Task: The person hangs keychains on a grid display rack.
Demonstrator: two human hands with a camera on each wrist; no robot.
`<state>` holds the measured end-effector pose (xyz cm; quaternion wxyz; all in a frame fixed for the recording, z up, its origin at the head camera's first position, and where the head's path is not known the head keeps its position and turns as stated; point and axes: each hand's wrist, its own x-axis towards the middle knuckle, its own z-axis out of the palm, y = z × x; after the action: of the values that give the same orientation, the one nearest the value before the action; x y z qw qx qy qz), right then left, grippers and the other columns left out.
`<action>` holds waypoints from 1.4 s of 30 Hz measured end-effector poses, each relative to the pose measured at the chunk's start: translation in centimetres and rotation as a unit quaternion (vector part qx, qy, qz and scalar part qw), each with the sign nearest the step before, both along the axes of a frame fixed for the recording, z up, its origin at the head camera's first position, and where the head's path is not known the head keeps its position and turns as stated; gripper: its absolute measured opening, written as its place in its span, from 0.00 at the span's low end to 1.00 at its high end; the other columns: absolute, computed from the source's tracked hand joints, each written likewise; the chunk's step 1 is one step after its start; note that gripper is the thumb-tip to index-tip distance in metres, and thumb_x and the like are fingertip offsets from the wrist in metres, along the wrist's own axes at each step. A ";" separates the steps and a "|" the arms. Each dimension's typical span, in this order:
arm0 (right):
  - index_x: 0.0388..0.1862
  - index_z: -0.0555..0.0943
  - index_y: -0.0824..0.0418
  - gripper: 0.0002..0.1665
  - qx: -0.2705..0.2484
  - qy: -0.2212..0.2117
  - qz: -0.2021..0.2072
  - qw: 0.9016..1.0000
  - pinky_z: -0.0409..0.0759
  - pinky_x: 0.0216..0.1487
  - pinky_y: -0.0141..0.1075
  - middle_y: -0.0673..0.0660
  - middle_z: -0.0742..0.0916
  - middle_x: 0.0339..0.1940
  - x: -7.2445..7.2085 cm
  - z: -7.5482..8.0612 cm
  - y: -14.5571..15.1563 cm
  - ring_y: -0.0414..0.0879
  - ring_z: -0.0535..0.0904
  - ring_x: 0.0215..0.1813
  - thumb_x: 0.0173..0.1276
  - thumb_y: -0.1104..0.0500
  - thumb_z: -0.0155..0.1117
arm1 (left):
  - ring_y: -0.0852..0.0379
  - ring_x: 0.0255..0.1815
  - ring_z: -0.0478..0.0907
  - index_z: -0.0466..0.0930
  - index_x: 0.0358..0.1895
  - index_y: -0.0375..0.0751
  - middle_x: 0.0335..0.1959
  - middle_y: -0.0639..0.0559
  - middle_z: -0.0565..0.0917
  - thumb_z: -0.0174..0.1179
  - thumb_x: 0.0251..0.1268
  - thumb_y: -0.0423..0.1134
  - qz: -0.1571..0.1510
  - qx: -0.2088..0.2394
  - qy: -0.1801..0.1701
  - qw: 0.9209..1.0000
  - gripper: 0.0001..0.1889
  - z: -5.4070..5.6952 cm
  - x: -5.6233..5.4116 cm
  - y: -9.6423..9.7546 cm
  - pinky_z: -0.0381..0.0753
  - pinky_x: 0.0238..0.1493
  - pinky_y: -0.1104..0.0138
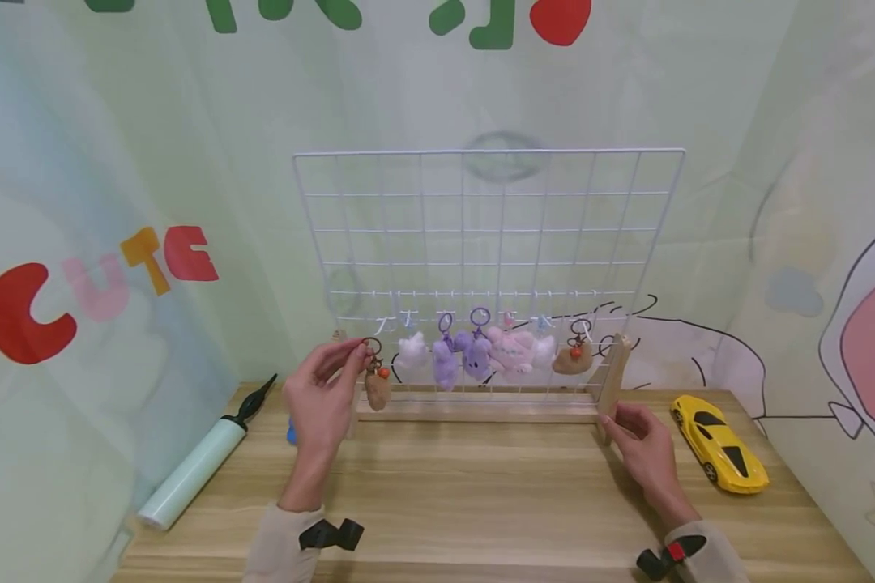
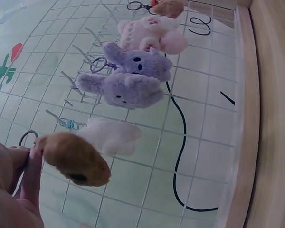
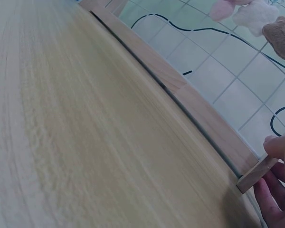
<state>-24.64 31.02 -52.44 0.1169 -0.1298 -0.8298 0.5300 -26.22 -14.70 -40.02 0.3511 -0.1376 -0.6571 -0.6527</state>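
Observation:
My left hand [image 1: 322, 401] pinches the metal ring of a brown plush keychain [image 1: 377, 392] at the left side of a white wire grid rack [image 1: 488, 151]. In the left wrist view this brown plush [image 2: 76, 159] dangles from the fingertips. Whether its ring touches a hook cannot be told. On the rack's hooks hang a white plush [image 1: 411, 353], two purple plush keychains [image 1: 446, 368], a pink plush [image 1: 510, 354] and another brown plush [image 1: 572, 362]. My right hand [image 1: 645, 453] grips the right wooden foot [image 3: 257, 175] of the rack's stand.
A wooden base bar [image 1: 481, 414] runs along the rack's bottom on the wooden table [image 1: 481, 502]. To the left lies a pale green hand pump [image 1: 198, 470] with a black nozzle. A yellow toy car [image 1: 720, 445] stands right of my right hand.

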 end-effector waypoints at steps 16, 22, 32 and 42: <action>0.74 0.75 0.62 0.38 -0.012 0.004 0.003 1.000 0.76 0.81 0.59 0.66 0.82 0.74 0.0 -0.1 -0.1 0.60 0.77 0.77 0.79 0.39 0.69 | 0.60 0.43 0.94 0.90 0.51 0.31 0.48 0.34 0.93 0.72 0.73 0.32 0.018 0.063 -0.011 0.998 0.10 0.6 -1.2 1.3 0.95 0.48 0.67; 0.74 0.75 0.61 0.37 -0.005 -0.003 0.001 1.000 0.79 0.79 0.56 0.65 0.82 0.74 0.0 -0.2 0.0 0.59 0.78 0.76 0.78 0.39 0.69 | 0.61 0.43 0.93 0.91 0.50 0.33 0.47 0.34 0.93 0.73 0.72 0.34 0.044 0.063 -0.016 0.997 0.09 0.4 -1.5 1.4 0.95 0.47 0.69; 0.74 0.76 0.60 0.38 0.000 0.000 0.000 1.000 0.84 0.74 0.44 0.64 0.83 0.74 -0.1 -0.2 0.1 0.58 0.79 0.76 0.78 0.38 0.69 | 0.62 0.45 0.93 0.92 0.51 0.38 0.47 0.38 0.94 0.73 0.72 0.37 0.053 0.054 -0.017 0.997 0.10 -0.1 -1.8 1.2 0.94 0.47 0.69; 0.73 0.76 0.62 0.37 -0.005 0.005 0.000 1.000 0.71 0.51 0.10 0.66 0.83 0.73 0.1 -0.1 0.0 0.59 0.80 0.75 0.77 0.39 0.71 | 0.66 0.45 0.92 0.93 0.49 0.41 0.47 0.43 0.95 0.75 0.70 0.38 0.059 0.017 -0.060 0.996 0.09 -0.5 -2.0 1.3 0.92 0.47 0.76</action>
<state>-24.57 30.99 -52.55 0.1203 -0.1273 -0.8266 0.5348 -28.26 -13.40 -40.53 0.3509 -0.0534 -0.6727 -0.6493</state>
